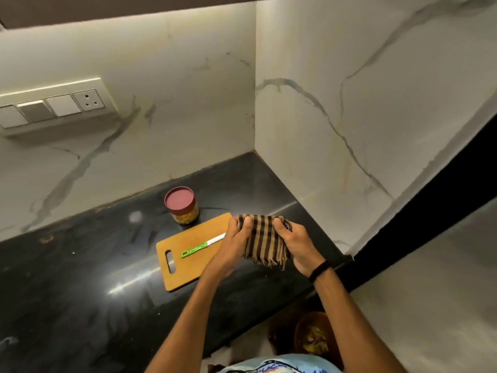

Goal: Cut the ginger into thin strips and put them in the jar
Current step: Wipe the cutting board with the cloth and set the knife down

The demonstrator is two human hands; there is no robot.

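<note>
Our fingers [246, 224] are curled tight on a brown-and-black striped cloth [265, 239]. Our left hand [236, 242] grips its 9 o'clock edge and our right hand [294, 244] its 3 o'clock edge. White marble walls [349, 103] rise behind a polished black countertop [80, 265]. A wooden cutting board [188, 267] lies on it at 9 o'clock from our hands, its near-right part hidden behind the left one. The jar [181, 207], closed with a maroon lid and showing yellow pieces inside, stands just beside the board's 12 o'clock edge. 1 green-handled knife [202, 246] lies on the board, its white blade pointing to 2 o'clock. A black band [319, 271] circles our right wrist.
</note>
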